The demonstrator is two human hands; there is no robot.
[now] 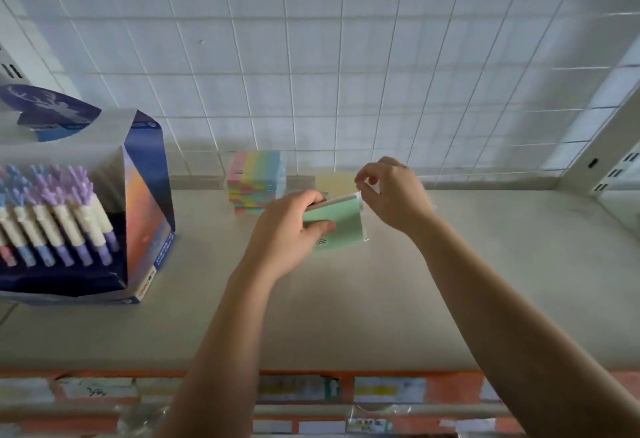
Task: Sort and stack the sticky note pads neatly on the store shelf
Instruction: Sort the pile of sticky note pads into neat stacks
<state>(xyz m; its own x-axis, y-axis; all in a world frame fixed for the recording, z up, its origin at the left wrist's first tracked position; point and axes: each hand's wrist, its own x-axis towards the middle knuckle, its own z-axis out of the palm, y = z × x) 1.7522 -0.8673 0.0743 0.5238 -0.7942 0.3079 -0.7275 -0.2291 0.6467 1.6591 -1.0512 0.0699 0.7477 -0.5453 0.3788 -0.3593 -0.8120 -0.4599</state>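
**Green pad held in mid-air, loose wrapper the weak point**

The left hand point(291, 229) grips the green pad point(337, 226) by its left edge, thumb across the face and fingers curled behind, and holds it tilted above the shelf point(346, 316). The right hand point(391, 195) is closed to a narrow pinch at the pad's upper right corner. It appears to have only the clear wrapper point(361, 199) between thumb and forefinger, not the pad itself.

That pinch is the main risk. A pull on the film alone could tear it or slide it off, leaving the notes bare, and a sharp tug could twist the pad out of the left hand's one-sided grip. The pad would then drop onto the shelf, perhaps on a corner.

Just behind the hands lies a yellow pad point(332, 180), and to its left stands the multicoloured stack point(256, 177) against the wire grid point(311, 73). The stack's lower pads already sit a little out of line. Setting the green pad down carelessly, or brushing past with a wrist, could push that pile further askew or topple it.

The pen display box point(145, 202) is well apart on the left and unlikely to be disturbed. The green pad's colour matches neither pile behind it, so where it belongs is unclear, and it could end up on the wrong pile.
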